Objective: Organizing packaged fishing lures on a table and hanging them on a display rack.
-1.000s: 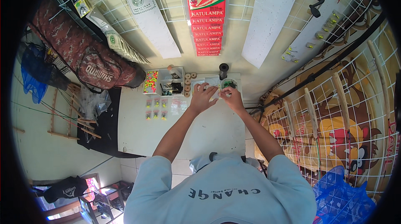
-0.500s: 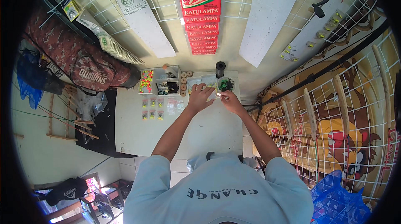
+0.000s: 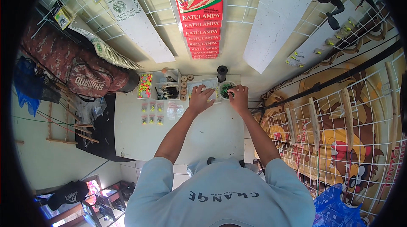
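Observation:
My left hand [image 3: 201, 100] rests over a white tray [image 3: 216, 80], fingers spread and thumb stretched out to the right. Nothing shows in its grasp; the tray's small light contents are partly covered by the hand. To its right, my right hand [image 3: 239, 98] reaches over the rim of a round white tub. Its fingers curve down with a gap between thumb and forefinger, at a heap of dark green pieces [image 3: 226, 88] inside the tub. The pieces are too small to tell exactly, and I see none lifted out.
Left on the white table [image 3: 178, 136] stand a divided box [image 3: 159, 97] with bright beads, and several cork-coloured rings [image 3: 183, 85]. Small filled bags [image 3: 151, 107] lie in rows before it. A black spool [image 3: 221, 73] stands behind the tub. Wire racks [image 3: 339, 142] rise at right.
My right hand has moved from beside my left hand, where it held something small and pale, to over the tub. My left hand stays near the tray. The view has shifted slightly.

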A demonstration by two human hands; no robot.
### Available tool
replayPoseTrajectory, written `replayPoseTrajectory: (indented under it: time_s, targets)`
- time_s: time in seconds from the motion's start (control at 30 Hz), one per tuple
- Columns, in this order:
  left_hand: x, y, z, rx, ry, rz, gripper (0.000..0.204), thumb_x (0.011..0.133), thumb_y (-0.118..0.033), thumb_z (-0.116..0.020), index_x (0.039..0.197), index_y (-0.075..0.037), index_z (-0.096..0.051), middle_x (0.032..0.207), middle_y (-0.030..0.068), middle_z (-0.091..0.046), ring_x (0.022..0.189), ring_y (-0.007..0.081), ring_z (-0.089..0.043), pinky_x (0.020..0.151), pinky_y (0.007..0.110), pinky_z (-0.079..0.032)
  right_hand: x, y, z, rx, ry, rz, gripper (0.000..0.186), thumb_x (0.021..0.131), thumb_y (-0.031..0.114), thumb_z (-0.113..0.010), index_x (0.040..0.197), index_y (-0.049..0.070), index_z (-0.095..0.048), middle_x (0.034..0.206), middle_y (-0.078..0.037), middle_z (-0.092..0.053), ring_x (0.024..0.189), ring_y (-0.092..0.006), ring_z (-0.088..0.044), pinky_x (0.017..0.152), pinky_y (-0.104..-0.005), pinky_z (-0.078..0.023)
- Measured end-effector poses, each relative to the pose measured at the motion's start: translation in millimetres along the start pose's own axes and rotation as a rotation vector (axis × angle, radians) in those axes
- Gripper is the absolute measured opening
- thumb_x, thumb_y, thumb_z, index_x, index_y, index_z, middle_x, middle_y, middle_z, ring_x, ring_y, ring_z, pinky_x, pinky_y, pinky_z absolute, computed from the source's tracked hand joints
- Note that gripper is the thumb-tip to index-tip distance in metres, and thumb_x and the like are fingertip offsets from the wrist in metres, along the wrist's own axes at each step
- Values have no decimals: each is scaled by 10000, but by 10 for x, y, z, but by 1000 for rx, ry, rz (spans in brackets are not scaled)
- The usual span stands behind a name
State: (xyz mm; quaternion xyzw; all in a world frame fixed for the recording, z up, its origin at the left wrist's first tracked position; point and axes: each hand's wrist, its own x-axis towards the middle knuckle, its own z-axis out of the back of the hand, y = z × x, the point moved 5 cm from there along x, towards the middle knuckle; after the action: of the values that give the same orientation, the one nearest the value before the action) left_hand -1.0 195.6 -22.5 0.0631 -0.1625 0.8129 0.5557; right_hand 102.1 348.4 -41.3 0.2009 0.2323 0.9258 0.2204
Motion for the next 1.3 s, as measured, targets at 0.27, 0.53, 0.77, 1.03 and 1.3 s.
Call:
replayPoseTrajectory:
  time_s: [0.27,0.53,0.77,1.03,1.3]
  targets:
    - [-1,35,-42,-13,-7,15,482,722,-352,-694,1146,-136,-612,1091,2,-633,1116,237,-481,937,424,-346,134,-16,-125,-240,148,-63,159,679,202,-768,819,159,-707,1019,-61,-522,1060,-286,-413,916,-409,-356]
    - [-21,49,-20,-23,-20,32,487,723,-353,-693,1149,-133,-611,1088,2,-635,1097,237,-487,929,413,-352,115,-79,-184,-106,107,-116,123,667,144,-747,775,152,-690,949,-59,-545,1030,-294,-439,880,-412,-367]
    - [-2,22,18,-35,-28,39,480,727,-356,-689,1148,-138,-612,1101,-5,-634,1098,232,-488,928,402,-352,186,-153,-105,349,-57,-30,50,781,100,-681,813,77,-650,842,-73,-636,846,-262,-558,795,-382,-441]
    - [-7,13,70,-54,-24,58,507,722,-360,-691,1173,-151,-595,1126,-12,-629,1111,228,-486,934,396,-351,183,-21,-67,636,326,-64,162,812,127,-694,953,46,-700,872,-86,-682,767,-138,-614,725,-268,-482]
    - [-24,-3,117,-60,-37,52,523,721,-364,-692,1191,-154,-594,1125,-11,-629,1106,220,-490,934,395,-351,148,44,-46,858,414,-168,153,827,37,-656,975,12,-686,915,-50,-686,780,-82,-588,724,-229,-472]
